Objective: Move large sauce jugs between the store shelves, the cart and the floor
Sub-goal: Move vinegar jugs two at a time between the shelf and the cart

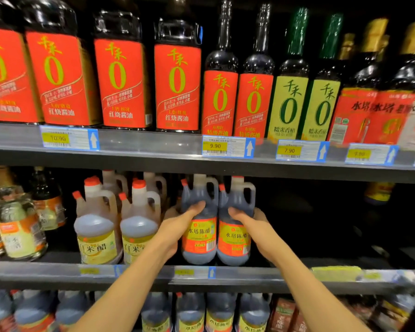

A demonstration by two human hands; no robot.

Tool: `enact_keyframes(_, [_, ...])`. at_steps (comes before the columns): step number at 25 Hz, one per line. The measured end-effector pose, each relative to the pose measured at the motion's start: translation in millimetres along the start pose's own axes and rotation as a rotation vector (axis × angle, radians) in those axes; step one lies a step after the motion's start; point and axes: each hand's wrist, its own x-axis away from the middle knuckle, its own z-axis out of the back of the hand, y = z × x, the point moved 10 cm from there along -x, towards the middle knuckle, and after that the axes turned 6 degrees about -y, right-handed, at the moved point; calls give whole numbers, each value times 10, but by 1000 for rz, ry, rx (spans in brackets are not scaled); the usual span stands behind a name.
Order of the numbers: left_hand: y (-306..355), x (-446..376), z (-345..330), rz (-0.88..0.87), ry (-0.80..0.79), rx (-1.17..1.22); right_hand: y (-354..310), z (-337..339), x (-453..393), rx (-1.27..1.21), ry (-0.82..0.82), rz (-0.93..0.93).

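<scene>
Two dark brown-black jugs [199,221] with red caps and red-and-yellow labels printed in dark characters. Beside them, pale yellowish jugs [96,226] capped in orange-red, labelled yellow and white. Above, big black jugs [120,75] wrapped in bright red labels bearing a large yellow-green zero. Slim dark bottles [222,97] in the same red; two more bottles [289,101] in yellow-green labels with dark green zeros and green necks. Grey metal shelf edge [153,140] carrying white, blue-bordered price tags [228,147] with yellow panels and white arrows on blue.
</scene>
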Motion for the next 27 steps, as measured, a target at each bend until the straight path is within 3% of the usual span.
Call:
enact_keyframes(14, [-236, -137, 37, -72, -63, -82, 259, -37, -277, 36, -83, 57])
enact_keyframes(17, [-246, -119, 33, -62, -73, -118, 283, -3, -280, -1, -36, 50])
enact_keyframes(27, [-257, 174, 87, -88, 353, -327, 488, 56, -117, -152, 118, 30])
